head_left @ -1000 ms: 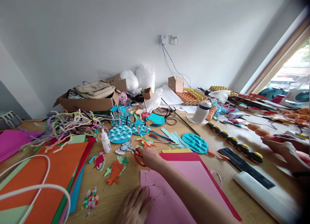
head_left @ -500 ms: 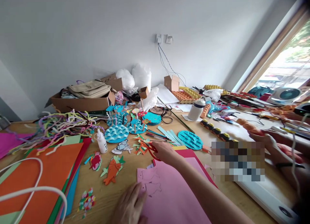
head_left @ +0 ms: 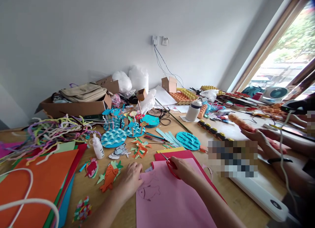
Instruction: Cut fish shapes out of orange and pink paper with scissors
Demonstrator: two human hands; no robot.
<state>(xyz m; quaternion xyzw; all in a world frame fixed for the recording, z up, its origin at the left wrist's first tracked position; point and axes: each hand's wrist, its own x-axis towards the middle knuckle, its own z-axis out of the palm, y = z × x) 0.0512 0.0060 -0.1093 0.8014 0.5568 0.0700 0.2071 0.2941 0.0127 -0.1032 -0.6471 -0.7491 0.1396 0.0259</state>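
The right hand [head_left: 180, 169] hides part of the handles of the red scissors [head_left: 170, 167], and the left hand [head_left: 134, 177] covers the upper left corner of the pink paper [head_left: 172, 201], whose lower end is cut by the bottom edge. A pixelated patch [head_left: 233, 159] conceals one end of the white long device [head_left: 261, 193]. The print on the glue bottle [head_left: 98, 148] is too small for reading. The right edge cuts off the co-worker [head_left: 290, 169].

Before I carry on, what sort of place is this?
Likely a craft room or workshop: an orange paper fish and coloured pipe cleaners lie on the table, and the right hand holds red-handled scissors.
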